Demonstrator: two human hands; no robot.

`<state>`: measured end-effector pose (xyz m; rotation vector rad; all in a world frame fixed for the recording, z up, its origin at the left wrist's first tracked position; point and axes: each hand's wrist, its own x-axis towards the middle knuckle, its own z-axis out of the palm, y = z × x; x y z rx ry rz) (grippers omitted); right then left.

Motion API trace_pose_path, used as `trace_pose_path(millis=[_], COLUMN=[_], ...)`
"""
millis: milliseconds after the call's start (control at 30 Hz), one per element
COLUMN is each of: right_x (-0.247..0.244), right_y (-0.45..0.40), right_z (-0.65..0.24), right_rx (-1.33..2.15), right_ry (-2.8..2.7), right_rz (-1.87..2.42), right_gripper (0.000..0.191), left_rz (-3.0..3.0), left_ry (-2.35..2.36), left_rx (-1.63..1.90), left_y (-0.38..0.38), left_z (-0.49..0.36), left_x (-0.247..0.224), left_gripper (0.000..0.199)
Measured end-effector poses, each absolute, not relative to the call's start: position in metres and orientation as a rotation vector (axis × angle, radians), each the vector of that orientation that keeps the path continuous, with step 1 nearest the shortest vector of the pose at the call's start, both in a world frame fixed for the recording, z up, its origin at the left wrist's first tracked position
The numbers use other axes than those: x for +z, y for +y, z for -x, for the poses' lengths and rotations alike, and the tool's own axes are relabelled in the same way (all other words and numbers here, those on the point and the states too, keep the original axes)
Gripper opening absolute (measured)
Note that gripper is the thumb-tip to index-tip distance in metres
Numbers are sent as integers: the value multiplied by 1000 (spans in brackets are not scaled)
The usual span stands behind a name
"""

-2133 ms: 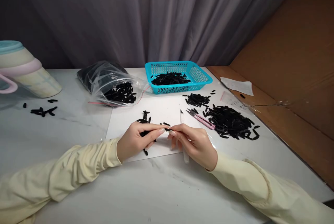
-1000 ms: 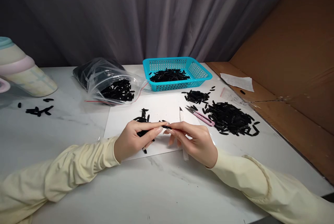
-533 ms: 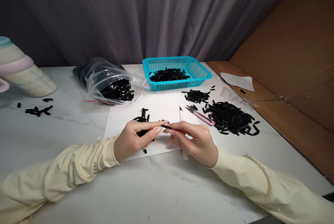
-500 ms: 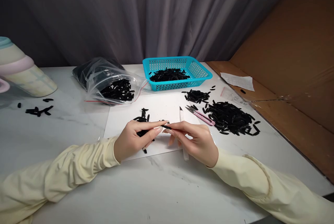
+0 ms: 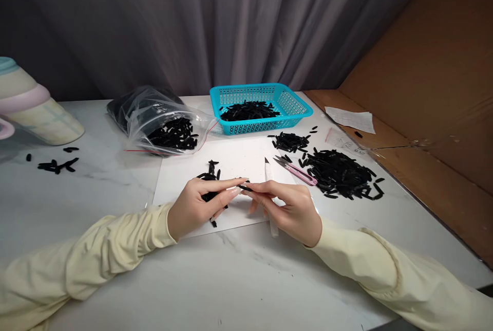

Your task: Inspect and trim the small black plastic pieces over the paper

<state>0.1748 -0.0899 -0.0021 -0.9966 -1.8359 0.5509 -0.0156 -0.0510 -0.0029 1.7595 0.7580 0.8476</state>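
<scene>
Between my two hands, above a white sheet (image 5: 239,159), is a slim black strip-like piece (image 5: 244,187). My left hand (image 5: 202,198) pinches its left end between thumb and fingers. The fingertips of my right hand (image 5: 287,206) close on its other end. A small heap of black pieces (image 5: 210,174) lies on the sheet, partly behind my left hand. Beside my right hand is a white-handled craft knife (image 5: 268,171) with a dark pointed blade, partly covered by that hand. Just beyond it lie pink thread snips (image 5: 298,170).
A turquoise basket (image 5: 265,126) with black pieces stands at the back. Left of it lies an open zip bag (image 5: 134,120) of the same pieces. Heaps of pieces (image 5: 342,174) lie right. A tumbler (image 5: 42,110) stands far left; a cardboard wall (image 5: 431,74) rises at right.
My hands stay almost in place on the black piece, with only a slight shift of the right fingers. Everything else on the table lies as before.
</scene>
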Motion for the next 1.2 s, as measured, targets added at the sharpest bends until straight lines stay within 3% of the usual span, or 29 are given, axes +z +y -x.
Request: trace_pose_path(millis=[100,300,500,1200], right_x=[-1,3,7,8], right_y=[-90,-87,-84,-82], right_z=[-174,-170,-169,-170], right_rx=[661,1231,1465,1540], right_ry=[-1781,-1457,-1251,-1198], right_rz=[1024,1052,997,960], right_gripper=[11,13,14,18], left_rz=[-1779,-1851,-1911,-1938], left_ry=[752,773,758,753], left_rx=[874,924,965,1010], left_y=[-50,-50,-51,-50], left_z=[15,15,14,14], left_x=[-5,-5,-4,-5], left_gripper=[28,26,26,26])
